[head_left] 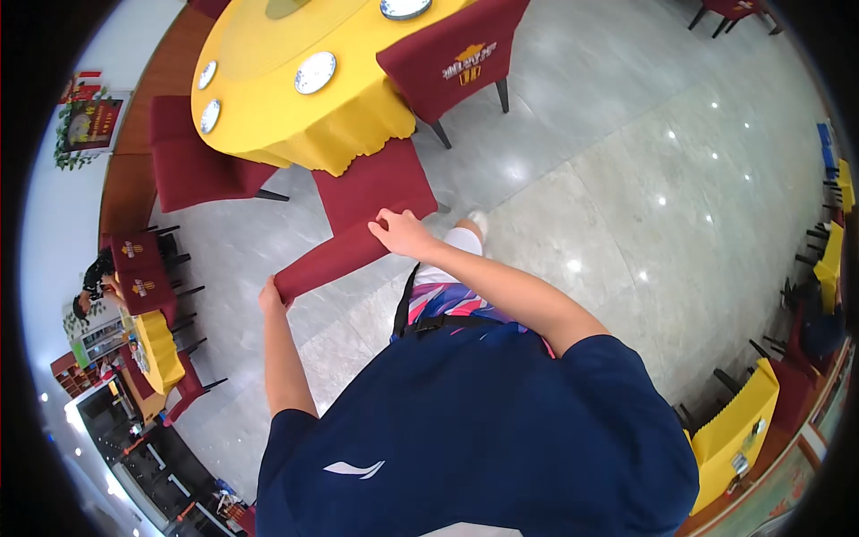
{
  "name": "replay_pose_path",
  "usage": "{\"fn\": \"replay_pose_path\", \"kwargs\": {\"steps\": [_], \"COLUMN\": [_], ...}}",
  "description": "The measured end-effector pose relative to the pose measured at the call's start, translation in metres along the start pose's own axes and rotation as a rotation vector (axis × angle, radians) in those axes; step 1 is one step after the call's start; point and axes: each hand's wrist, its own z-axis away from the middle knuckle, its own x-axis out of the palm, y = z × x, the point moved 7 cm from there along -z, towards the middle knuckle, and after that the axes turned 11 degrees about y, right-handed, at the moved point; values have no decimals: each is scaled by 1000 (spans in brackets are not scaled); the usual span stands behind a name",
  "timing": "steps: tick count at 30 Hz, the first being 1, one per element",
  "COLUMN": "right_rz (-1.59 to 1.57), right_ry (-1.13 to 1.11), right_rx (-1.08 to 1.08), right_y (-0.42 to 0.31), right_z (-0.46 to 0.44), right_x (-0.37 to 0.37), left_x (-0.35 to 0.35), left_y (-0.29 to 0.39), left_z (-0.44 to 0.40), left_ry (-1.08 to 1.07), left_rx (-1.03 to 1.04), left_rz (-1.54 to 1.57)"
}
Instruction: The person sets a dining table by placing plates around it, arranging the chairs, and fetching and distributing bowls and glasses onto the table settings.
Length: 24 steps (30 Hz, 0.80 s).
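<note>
Directly before me stands a chair with a dark red cloth cover. I look down on the top of its backrest, and its seat reaches toward the yellow tablecloth. My left hand grips the left end of the backrest, its fingers partly hidden behind the edge. At the right end, my right hand is closed over the top corner with bent fingers. The round table beyond carries a yellow cloth that hangs down close to the seat's far edge.
Red chairs flank mine, one at left and one at right with a printed logo. Plates such as a blue-rimmed plate lie on the table. A person bends by chairs at far left. Another yellow-covered table stands at lower right.
</note>
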Motion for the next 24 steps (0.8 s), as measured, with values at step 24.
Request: {"fn": "replay_pose_path", "kwargs": {"steps": [24], "right_rz": [555], "right_ry": [-11], "right_rx": [-664], "right_y": [30], "right_z": [-472], "right_x": [-457], "left_x": [530], "left_y": [305], "left_z": [465], "left_ry": [-437], "left_rx": [1754], "left_rz": [-589]}}
